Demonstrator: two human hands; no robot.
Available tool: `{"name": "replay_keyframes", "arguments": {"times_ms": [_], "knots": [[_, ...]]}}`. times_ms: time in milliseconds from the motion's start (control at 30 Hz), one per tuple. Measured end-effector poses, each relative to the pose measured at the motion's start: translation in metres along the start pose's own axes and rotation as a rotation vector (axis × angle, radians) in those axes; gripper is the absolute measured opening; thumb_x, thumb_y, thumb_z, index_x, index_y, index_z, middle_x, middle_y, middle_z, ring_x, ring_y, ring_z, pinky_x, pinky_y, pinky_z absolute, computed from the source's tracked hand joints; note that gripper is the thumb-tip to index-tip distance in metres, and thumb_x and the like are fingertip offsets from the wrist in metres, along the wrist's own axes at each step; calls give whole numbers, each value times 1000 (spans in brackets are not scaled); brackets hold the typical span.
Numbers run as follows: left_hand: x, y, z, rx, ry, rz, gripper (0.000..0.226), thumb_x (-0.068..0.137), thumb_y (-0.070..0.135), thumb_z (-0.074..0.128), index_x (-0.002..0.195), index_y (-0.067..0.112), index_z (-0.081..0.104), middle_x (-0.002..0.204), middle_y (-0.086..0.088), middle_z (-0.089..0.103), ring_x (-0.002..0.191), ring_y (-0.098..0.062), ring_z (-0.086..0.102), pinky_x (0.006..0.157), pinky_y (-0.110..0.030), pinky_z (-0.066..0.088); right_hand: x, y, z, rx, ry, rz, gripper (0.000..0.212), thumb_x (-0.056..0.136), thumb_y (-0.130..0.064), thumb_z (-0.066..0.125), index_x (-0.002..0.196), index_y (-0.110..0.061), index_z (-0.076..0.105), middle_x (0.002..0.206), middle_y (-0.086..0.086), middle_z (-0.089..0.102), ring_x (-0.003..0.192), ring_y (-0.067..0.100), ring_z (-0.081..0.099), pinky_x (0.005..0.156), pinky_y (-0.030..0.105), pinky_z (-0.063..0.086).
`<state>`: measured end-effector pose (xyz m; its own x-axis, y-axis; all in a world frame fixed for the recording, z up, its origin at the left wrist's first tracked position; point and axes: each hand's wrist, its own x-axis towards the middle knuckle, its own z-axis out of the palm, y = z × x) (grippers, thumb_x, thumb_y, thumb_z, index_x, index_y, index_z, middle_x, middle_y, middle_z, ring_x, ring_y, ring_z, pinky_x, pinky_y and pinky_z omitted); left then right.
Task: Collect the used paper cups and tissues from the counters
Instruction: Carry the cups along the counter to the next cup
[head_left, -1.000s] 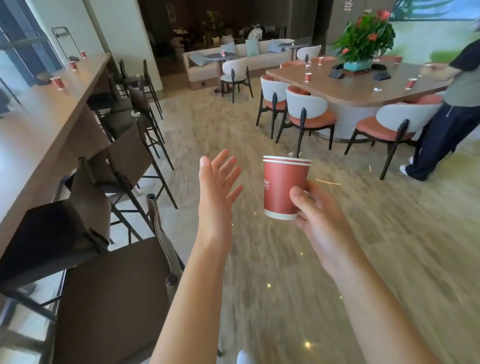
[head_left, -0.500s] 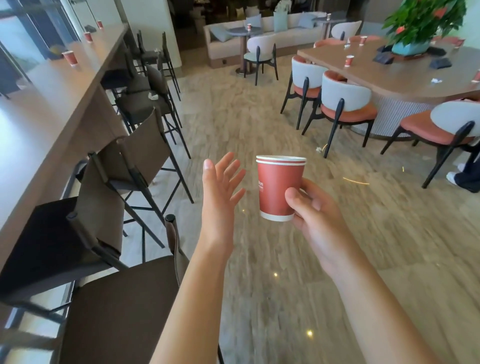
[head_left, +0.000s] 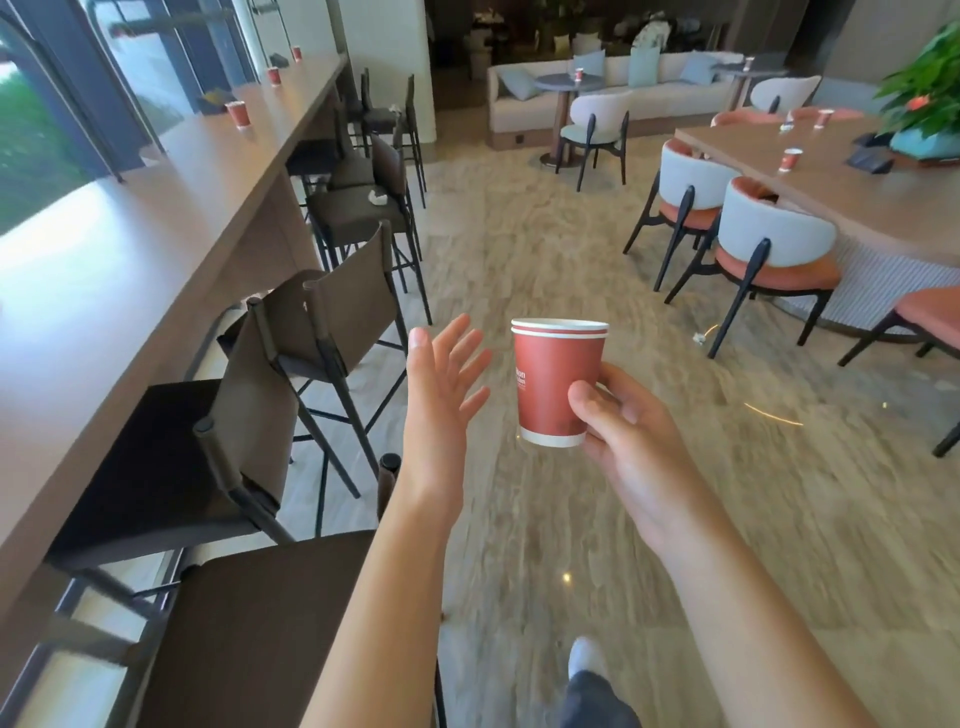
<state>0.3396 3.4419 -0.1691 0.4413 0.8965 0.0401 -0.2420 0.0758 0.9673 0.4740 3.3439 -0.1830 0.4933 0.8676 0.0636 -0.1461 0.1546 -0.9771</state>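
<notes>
I take the long table (head_left: 171, 218) along the windows as my landmark; it runs up the left side of my view, with dark stools (head_left: 332, 332) lined along its near edge. Across the floor from it, to the right, stands a second, rounded table (head_left: 831, 171) with padded chairs (head_left: 769, 254) pulled up to it.

My right hand (head_left: 631, 447) has its grip closed around the lower half of a stack of red cups (head_left: 558, 384), thumb on the side facing me, fingers wrapped behind. Two white rims show one inside the other, so one cup is nested in another; I cannot see whether anything is inside the top one. The stack is upright in the air, off the long table's near edge and over the floor. My left hand (head_left: 441, 384) is just beside it, grip fully spread, fingers straight and fanned, holding nothing and touching nothing.

Compared with half a second ago, both hands sit the same way, but the view has swung left: the long table's far end is now more central and the plant has slid to the right edge.

On the long table, far down, three red cups stand apart: the nearest cup (head_left: 238, 114), a middle cup (head_left: 274, 76) and the farthest cup (head_left: 296, 53). A crumpled tissue (head_left: 377, 198) lies on a stool seat beside the long table. Two small red cups (head_left: 791, 159) stand on the rounded table.
</notes>
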Motion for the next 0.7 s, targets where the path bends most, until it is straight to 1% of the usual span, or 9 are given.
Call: {"name": "replay_keyframes", "arguments": {"times_ms": [67,133,200,300,433,600,700], "knots": [[10,-3,-5,2,28,0,64,100,71,19,142,38,54,144,12,60,129,-5,59,117,-44,39,15,3,3,-7,-23,7,39,81,-35,71,118,-23,69,114,-6,77,110,13,72,98,35,52],[24,-8,-8,1,56,2,63,101,69,18,142,38,54,144,12,60,129,-5,59,117,-43,40,32,7,3,-2,-50,17,42,82,-35,71,121,-21,68,116,-4,77,112,14,72,100,37,51],[39,-12,-9,5,79,-2,65,99,72,19,142,38,55,143,14,60,128,-2,60,115,-40,41,52,12,2,5,-81,31,45,82,-36,71,124,-19,67,117,-2,77,112,15,72,97,33,52],[69,-19,-6,14,117,0,71,92,75,23,143,38,54,142,15,61,126,0,60,111,-37,43,89,19,-2,13,-117,53,44,83,-36,70,124,-20,67,117,-2,77,112,15,72,91,28,53],[114,-27,0,35,189,-1,66,97,74,21,142,40,55,142,14,61,126,-2,61,112,-38,43,142,27,-10,31,-158,77,44,84,-35,70,125,-19,66,117,-3,77,111,14,72,86,25,56],[171,-34,17,48,241,-21,63,100,72,21,141,39,55,140,15,62,124,-1,61,103,-31,46,204,30,-24,36,-185,105,47,83,-36,70,126,-20,66,117,-2,77,111,15,72,89,28,55],[204,-35,30,67,251,-16,61,101,70,19,140,42,55,141,16,61,125,0,61,108,-33,45,240,27,-34,48,-204,109,49,82,-36,70,127,-19,65,117,-2,76,111,14,72,90,28,55]]}}
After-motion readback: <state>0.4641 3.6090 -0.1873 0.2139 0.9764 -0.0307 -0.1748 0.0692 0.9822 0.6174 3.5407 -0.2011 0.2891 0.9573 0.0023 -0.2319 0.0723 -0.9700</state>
